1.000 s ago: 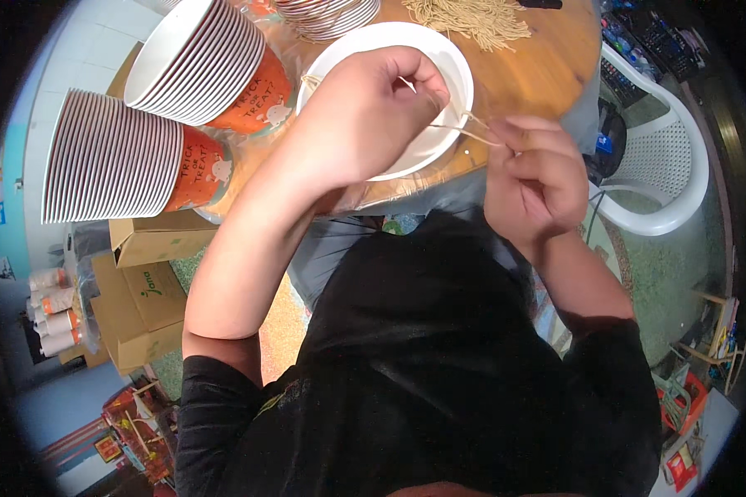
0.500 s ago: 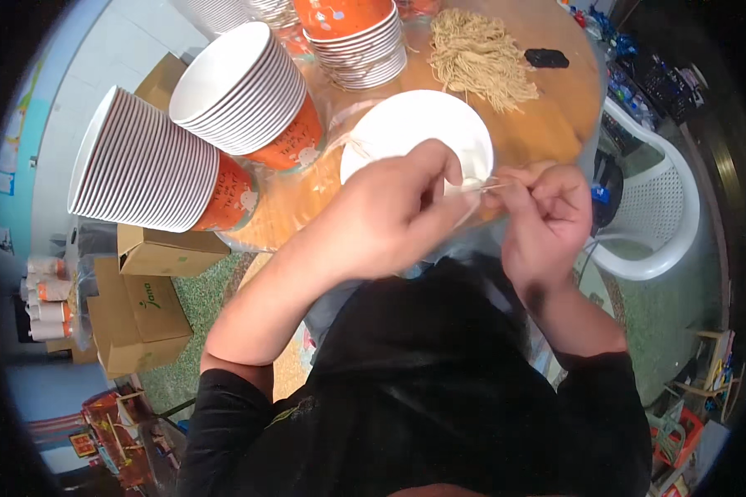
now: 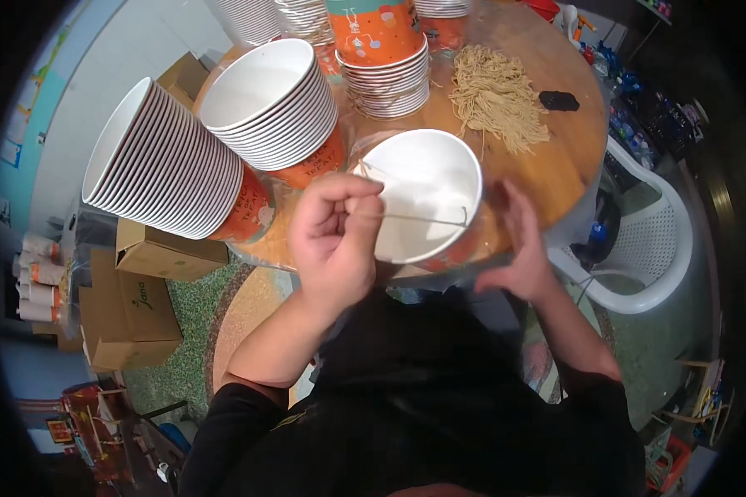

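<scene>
A white-lined paper bucket (image 3: pixel 427 170) with an orange outside stands at the table's near edge, its mouth tilted toward me. Over that mouth a thin tan cord (image 3: pixel 423 219) stretches from the right part of the rim to my left hand (image 3: pixel 336 244). The fingers of my left hand are closed on this cord in a pinch. A bit of cord also shows at the bucket's left rim. Just right of the bucket, my right hand (image 3: pixel 522 257) is open, thumb and fingers apart, holding nothing. Whether it touches the bucket's side I cannot tell.
Two leaning stacks of paper buckets (image 3: pixel 166 161) lie to the left. Upright nested buckets (image 3: pixel 385 83) stand farther back. A heap of tan cords (image 3: pixel 497 95) and a small black object (image 3: pixel 559 101) rest on the wooden table (image 3: pixel 572 149). A white plastic chair (image 3: pixel 663 240) is at right.
My hands have parted: the left moved left with the cord, while the right let go and opened beside the bucket. The table and buckets sit a little lower in the view.
</scene>
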